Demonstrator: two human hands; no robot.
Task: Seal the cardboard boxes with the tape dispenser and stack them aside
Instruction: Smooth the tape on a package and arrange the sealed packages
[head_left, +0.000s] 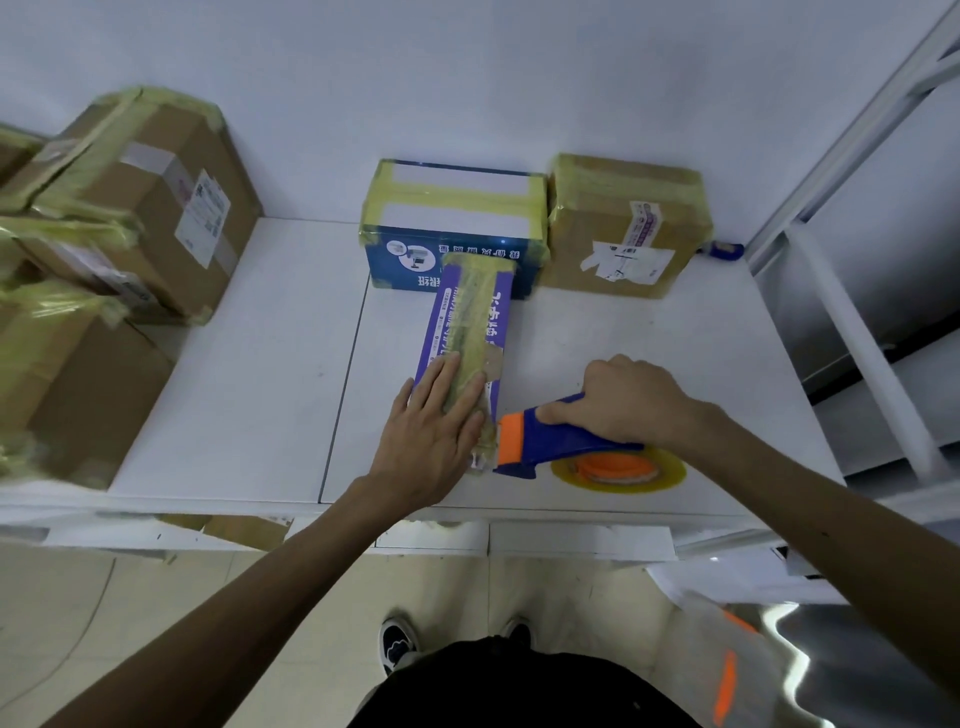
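Head view, looking down at the white table (249, 364): my left hand (436, 421) lies flat, fingers straight and close together, pressing on the near end of the long purple box (467, 322). My right hand (628, 402) is curled round the handle of the tape dispenser (550, 441), whose orange blade end sits just beside the box's near right corner. The risk I see is in the cut. If I jerk the dispenser away at an angle, the tape could tear ragged or peel off the end flap, and this narrow box looks light enough to skid on the smooth tabletop unless my palm bears down. My left fingertips are also close to that blade (too close for comfort). The box lies lengthwise away from me near the table's middle, its far end against the front of the taped blue box (457, 218), with a taped brown box (623, 228) just beside that. It is purple with white print. A wrinkled yellowish tape strip runs down its top, and the near end looks scuffed.
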